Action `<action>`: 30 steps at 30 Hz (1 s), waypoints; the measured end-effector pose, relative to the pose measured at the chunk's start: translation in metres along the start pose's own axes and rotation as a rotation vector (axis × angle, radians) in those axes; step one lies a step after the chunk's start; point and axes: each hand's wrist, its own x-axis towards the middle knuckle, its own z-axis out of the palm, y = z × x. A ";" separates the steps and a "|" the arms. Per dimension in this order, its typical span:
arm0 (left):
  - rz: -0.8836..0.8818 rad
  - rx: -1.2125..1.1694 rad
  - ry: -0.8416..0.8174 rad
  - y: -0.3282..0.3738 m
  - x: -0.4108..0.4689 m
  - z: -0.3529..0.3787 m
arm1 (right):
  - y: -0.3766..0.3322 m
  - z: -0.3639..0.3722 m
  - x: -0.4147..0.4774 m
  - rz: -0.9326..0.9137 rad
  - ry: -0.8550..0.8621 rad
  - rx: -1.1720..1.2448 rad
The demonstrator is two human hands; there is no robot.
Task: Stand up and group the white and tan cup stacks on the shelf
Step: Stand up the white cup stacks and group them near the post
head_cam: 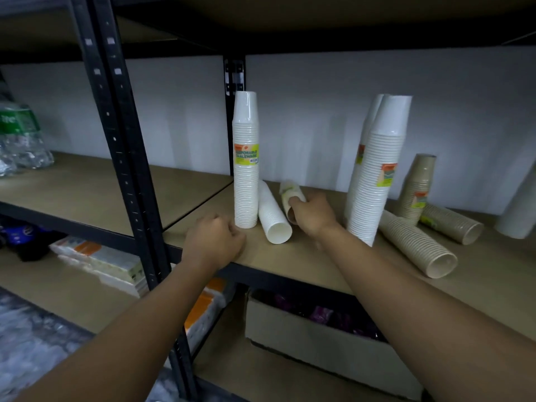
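A tall white cup stack (246, 169) stands upright near the shelf's left post. A shorter white stack (272, 216) lies on its side just right of it. My right hand (311, 216) is shut on another lying stack (290, 192), blurred, behind the first. My left hand (214, 242) rests curled at the shelf edge (290, 274), holding nothing. Two more white stacks (377, 175) stand leaning at centre right. One tan stack (417, 187) stands upright; two tan stacks (417, 248) (452, 224) lie on their sides.
A black upright post (127, 169) divides the shelving. Wrapped plastic goods (20, 140) sit on the left shelf. Another white stack (519, 210) leans at the far right. Below are packets (98, 262) and a cardboard box (319, 343).
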 end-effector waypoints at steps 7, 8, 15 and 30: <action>0.076 -0.014 0.106 0.050 -0.054 -0.024 | 0.001 -0.059 -0.093 -0.113 -0.015 0.023; 0.102 -0.014 0.116 0.059 -0.063 -0.025 | 0.004 -0.069 -0.106 -0.112 -0.024 0.038; 0.244 -0.124 0.035 0.133 -0.102 -0.022 | 0.038 -0.165 -0.174 -0.054 -0.043 0.143; 0.455 -0.138 -0.237 0.277 -0.123 0.065 | 0.108 -0.317 -0.158 0.155 0.209 0.469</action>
